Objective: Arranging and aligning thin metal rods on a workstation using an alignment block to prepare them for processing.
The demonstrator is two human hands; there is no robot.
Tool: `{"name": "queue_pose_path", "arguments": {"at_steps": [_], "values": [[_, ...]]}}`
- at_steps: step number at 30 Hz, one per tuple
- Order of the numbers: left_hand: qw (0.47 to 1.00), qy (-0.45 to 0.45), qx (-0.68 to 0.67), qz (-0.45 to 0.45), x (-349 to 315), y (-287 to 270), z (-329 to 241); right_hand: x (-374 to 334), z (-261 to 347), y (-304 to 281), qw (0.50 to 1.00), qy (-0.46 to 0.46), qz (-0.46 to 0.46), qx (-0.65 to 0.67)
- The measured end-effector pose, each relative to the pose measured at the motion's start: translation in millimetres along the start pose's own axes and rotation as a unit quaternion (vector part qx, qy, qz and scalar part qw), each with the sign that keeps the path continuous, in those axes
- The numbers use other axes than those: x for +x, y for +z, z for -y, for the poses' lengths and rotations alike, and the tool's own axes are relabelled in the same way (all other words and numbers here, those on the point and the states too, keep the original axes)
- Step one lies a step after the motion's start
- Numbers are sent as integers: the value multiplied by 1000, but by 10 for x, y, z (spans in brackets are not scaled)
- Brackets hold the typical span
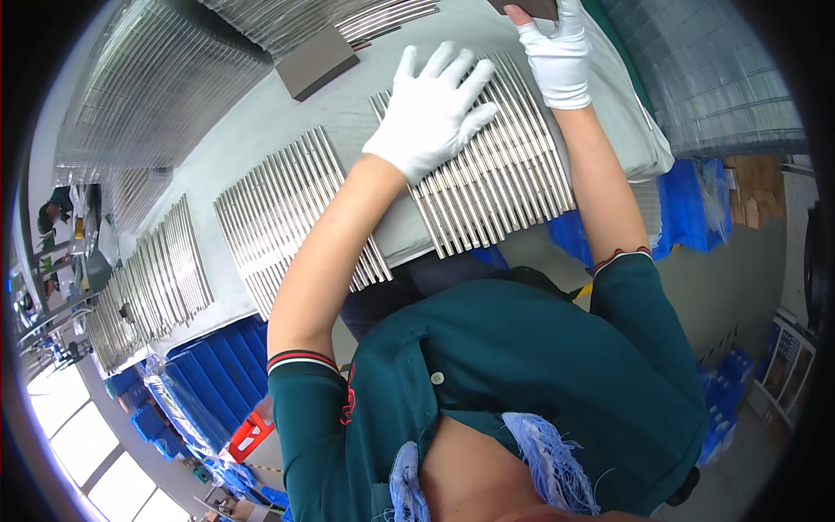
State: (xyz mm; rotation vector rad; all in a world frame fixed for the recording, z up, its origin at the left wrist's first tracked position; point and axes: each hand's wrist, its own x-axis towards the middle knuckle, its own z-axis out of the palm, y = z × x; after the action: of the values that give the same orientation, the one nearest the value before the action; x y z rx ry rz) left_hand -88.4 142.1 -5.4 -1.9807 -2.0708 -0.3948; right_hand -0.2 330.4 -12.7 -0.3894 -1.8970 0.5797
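Observation:
My left hand (432,111), in a white glove, lies flat with its fingers spread on the upper left part of a row of shiny metal rods (487,187). The rods lie side by side on a pale cloth-covered table (370,78). At the top edge, my right hand (558,63), also gloved but with a bare thumb tip, grips a dark grey-brown block (532,8), which is partly cut off by the picture's edge. A similar grey-brown block (317,63) rests on the table to the left of my left hand.
More metal rods (291,204) lie in a row to the left, with another group (161,270) farther left. Stacked clear plastic trays (161,87) stand at the back left, others (722,74) at the right. Blue bins (222,365) sit below the table's near edge.

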Motion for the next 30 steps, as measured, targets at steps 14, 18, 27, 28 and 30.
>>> {"name": "queue_pose_path", "arguments": {"at_steps": [14,18,27,28,30], "values": [[997,-25,21,63,-445,-140,201,-11,42,-28,998,53,18,23],[995,-37,36,91,-638,-239,290,-15,85,-17,998,50,14,39],[1000,-13,-10,10,-246,25,99,-12,22,7,999,25,20,4],[1000,-8,-12,4,-192,80,77,-10,21,12,998,46,29,13],[1000,-4,-24,-2,-102,141,39,1,40,19,997,63,27,26]]}}
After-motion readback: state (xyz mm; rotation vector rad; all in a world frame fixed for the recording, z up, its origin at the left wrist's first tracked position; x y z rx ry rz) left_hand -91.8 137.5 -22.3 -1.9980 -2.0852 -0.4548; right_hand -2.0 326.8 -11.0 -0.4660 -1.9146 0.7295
